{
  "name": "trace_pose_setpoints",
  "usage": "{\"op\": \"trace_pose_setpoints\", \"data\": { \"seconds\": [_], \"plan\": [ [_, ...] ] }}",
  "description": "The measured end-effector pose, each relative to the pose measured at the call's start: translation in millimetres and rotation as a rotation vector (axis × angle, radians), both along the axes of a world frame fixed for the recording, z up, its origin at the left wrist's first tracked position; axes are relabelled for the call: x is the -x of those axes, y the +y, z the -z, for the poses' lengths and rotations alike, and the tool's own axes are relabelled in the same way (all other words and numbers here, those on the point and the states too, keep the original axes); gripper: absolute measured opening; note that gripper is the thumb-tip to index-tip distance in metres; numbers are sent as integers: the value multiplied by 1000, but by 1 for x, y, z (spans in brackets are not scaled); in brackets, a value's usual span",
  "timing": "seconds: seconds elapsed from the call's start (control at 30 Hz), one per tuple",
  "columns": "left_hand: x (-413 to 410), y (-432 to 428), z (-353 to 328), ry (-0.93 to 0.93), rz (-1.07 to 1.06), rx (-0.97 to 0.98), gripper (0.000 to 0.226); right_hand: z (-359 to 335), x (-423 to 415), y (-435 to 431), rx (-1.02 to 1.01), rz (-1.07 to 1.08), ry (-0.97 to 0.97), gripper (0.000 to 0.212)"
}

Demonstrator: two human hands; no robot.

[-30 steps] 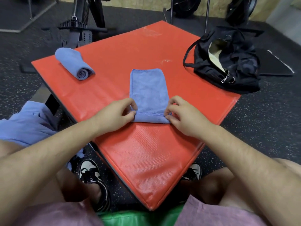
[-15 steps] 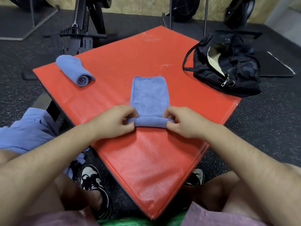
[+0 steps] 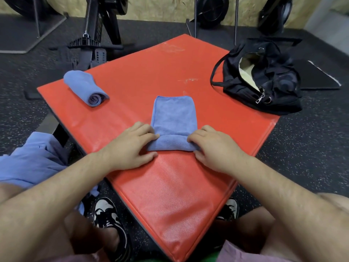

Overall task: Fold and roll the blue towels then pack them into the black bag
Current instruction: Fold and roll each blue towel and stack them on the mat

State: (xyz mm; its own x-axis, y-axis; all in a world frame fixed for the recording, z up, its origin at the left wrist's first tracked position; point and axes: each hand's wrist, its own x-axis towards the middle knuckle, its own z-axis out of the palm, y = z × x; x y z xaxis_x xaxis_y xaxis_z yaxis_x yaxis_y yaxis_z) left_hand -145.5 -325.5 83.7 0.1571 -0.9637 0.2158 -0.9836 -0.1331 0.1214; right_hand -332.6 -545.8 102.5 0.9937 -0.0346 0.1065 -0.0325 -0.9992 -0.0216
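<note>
Nothing legible anywhere: no words, numbers, logos or signs sharp enough to read. Plain fabric on the half-rolled towel (image 3: 173, 118) at centre and on the rolled towel (image 3: 85, 86) at far left (spiral at its near end: cloth layers, not a letter). No readable tag on the black bag (image 3: 279, 87) at far right, only a bare metal zip pull (image 3: 259, 97). Unmarked red mat (image 3: 151, 72). Black-and-white shoes (image 3: 107, 218) at the near edge, no brand name to make out.
</note>
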Motion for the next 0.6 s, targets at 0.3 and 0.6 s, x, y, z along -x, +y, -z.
{"op": "trace_pose_setpoints", "data": {
  "seconds": [0.3, 0.6],
  "plan": [
    [1, -9, -5, 487, -176, 79, 12, -10, -10, -11, -655, 269, 73, 12],
    [-1, -12, 4, 38, -9, 177, 32, 3, -8, -8, -190, -32, -111, 23]
  ]
}}
